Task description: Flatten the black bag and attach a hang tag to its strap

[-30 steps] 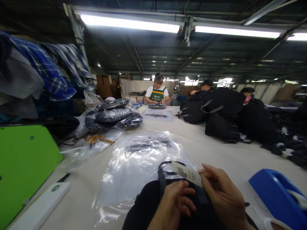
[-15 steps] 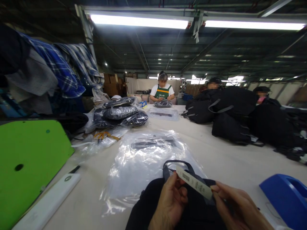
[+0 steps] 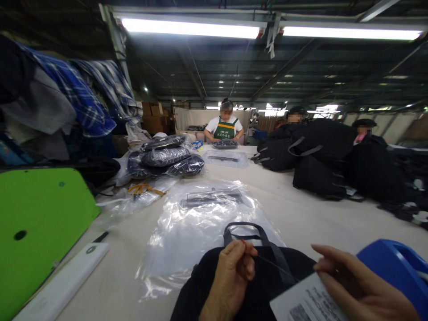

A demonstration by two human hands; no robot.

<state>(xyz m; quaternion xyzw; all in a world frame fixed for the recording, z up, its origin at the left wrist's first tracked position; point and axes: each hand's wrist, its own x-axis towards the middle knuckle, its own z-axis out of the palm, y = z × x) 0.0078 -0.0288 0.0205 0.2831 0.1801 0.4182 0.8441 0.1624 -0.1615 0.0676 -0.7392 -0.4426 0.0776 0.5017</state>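
Observation:
A black bag (image 3: 264, 285) with a strap handle (image 3: 245, 227) lies in front of me at the near edge of the table. My left hand (image 3: 232, 272) is closed in a pinch above the bag, below the handle, on a thin cord (image 3: 274, 264) that runs rightward. A small red spot shows at its fingertips. Between the thumb and fingers of my right hand (image 3: 357, 281) is a white hang tag (image 3: 301, 301) with printed text and a square code. The tag hangs tilted over the bag's right side, and my fingers cover part of it.
Clear plastic bags (image 3: 200, 236) lie flat beyond the black bag. Wrapped black bags (image 3: 163, 156) are stacked at left, near a green board (image 3: 43, 232). A blue holder (image 3: 391, 267) stands at right. Black bags (image 3: 317, 147) are heaped behind; a co-worker (image 3: 224, 125) stands opposite.
The narrow barcode strip stretched between both hands no longer shows. My right hand has moved right and nearer, now with the larger white tag. My left hand has barely moved.

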